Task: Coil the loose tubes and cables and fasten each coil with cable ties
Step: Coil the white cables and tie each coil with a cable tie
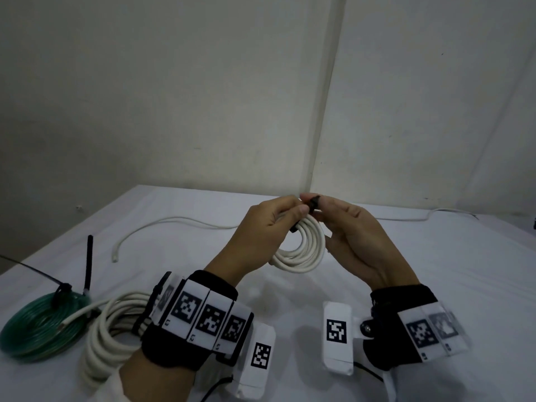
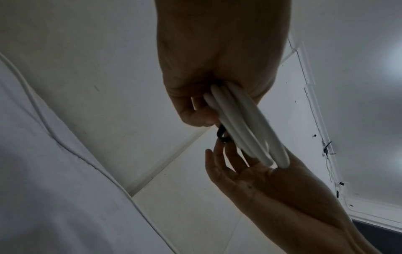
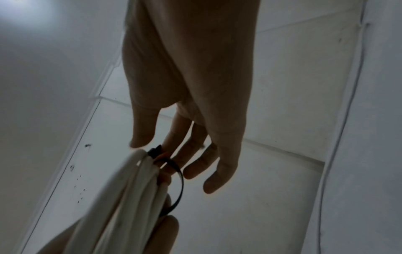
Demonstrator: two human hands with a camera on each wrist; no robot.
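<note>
Both hands hold a small coil of white cable (image 1: 301, 250) up above the table. My left hand (image 1: 290, 213) grips the top of the coil, fingers curled round the bundled turns (image 2: 245, 123). A black cable tie (image 1: 313, 203) loops loosely round the turns beside those fingers. My right hand (image 1: 311, 203) pinches the tie's end between thumb and forefinger, its other fingers (image 3: 195, 165) held straight. In the right wrist view the tie (image 3: 175, 175) stands off the coil (image 3: 135, 189) as an open loop. Where the tie's ends meet is hidden by fingers.
At the left of the white-clothed table (image 1: 435, 271) lies a green tube coil (image 1: 40, 323) bound with a black tie. A bigger white coil (image 1: 107, 329) sits beside it, partly behind my left wrist. Loose white cable (image 1: 162, 224) trails along the back. Walls meet in a corner behind.
</note>
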